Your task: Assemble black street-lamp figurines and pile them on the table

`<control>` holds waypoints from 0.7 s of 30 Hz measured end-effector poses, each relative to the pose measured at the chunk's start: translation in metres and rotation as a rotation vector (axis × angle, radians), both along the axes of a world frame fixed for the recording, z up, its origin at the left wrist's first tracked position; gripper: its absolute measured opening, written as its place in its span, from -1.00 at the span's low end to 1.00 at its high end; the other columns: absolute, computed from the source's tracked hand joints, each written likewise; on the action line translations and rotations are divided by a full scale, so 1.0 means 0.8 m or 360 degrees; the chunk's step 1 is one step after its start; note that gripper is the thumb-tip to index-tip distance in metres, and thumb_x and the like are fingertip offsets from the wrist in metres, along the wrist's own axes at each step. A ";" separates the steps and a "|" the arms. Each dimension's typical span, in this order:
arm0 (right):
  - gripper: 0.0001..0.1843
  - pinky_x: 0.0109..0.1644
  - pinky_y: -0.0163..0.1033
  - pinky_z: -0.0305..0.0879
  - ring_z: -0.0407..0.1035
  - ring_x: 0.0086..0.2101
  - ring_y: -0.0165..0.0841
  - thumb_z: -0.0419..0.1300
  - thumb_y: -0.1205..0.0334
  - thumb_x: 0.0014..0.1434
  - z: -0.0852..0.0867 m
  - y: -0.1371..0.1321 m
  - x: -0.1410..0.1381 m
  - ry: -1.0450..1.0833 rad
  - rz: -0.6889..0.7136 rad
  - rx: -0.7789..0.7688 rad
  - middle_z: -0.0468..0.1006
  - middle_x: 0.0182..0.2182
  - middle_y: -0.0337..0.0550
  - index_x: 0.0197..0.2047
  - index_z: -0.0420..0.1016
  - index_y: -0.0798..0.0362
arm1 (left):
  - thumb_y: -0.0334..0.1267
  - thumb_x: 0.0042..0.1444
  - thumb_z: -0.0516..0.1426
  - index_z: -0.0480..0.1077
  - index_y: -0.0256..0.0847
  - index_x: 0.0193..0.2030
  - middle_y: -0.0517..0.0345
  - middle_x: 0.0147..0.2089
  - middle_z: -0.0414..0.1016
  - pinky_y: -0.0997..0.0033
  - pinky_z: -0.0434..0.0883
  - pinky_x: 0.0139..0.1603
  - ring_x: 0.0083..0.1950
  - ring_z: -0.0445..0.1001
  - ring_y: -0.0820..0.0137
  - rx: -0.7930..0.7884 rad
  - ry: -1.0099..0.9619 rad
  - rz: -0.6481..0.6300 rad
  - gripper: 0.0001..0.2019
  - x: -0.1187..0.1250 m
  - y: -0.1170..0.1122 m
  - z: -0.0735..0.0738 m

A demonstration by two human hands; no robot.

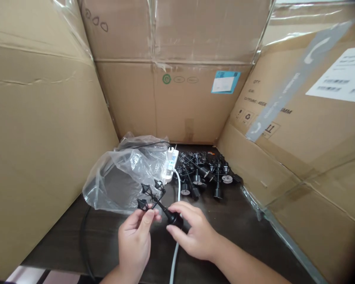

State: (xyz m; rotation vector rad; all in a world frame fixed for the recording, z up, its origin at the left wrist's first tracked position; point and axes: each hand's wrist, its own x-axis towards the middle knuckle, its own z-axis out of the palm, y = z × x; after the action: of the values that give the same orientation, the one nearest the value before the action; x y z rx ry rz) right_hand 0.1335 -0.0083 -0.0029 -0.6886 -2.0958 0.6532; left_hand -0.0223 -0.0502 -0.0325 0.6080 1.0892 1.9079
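Both my hands hold one small black miniature street lamp [162, 206], tilted so that its three lanterns point up and to the left. My left hand [137, 232] pinches an arm of the lamp near the lower lantern. Around the round base at the other end, the thumb and fingers of my right hand [195, 230] are closed. Beyond my right hand lies a pile of similar black lamps [201, 169], some showing pale disc-shaped undersides.
A clear plastic bag [121, 177] lies crumpled at the back left. Beside it sits a white power strip [171, 161], whose white cable [178, 185] runs under my hands. Cardboard walls [177, 106] surround the dark table [225, 232]. A black cable [84, 236] hangs at left.
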 end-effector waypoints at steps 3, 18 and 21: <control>-0.75 -0.07 -0.15 0.45 0.49 -0.18 -0.20 0.20 0.32 0.14 0.006 0.018 0.012 0.0134 -0.0294 0.0152 0.57 -0.17 0.02 -0.08 0.45 0.07 | -0.17 -0.07 0.37 0.50 -0.20 -0.01 -0.01 -0.20 0.64 0.29 0.57 -0.24 -0.35 0.58 0.35 0.0079 -0.0058 -0.0055 -0.56 -0.001 -0.001 -0.003; -0.57 -0.05 0.08 0.38 0.45 -0.23 -0.05 0.05 0.05 0.24 -0.016 0.148 0.108 -0.0297 -0.1463 0.0576 0.57 -0.25 0.24 -0.14 0.54 0.26 | -0.16 -0.03 0.34 0.48 -0.29 0.05 -0.03 -0.23 0.63 0.34 0.56 -0.30 -0.35 0.54 0.39 -0.0016 0.0035 -0.0106 -0.51 -0.003 0.002 -0.002; -0.52 -0.03 0.12 0.34 0.43 -0.20 -0.01 0.04 -0.01 0.24 -0.020 0.150 0.109 -0.0296 -0.1434 0.0608 0.56 -0.26 0.26 -0.19 0.55 0.27 | -0.15 -0.01 0.33 0.49 -0.29 0.03 -0.04 -0.23 0.63 0.35 0.56 -0.29 -0.34 0.54 0.38 -0.0050 0.0108 -0.0113 -0.54 -0.015 0.002 -0.004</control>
State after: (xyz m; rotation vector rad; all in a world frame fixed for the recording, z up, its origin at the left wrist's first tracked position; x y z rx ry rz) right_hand 0.2210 0.1116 -0.0191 -1.3566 -1.7244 -0.3107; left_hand -0.0339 -0.0483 -0.0355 0.6894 1.1236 1.8178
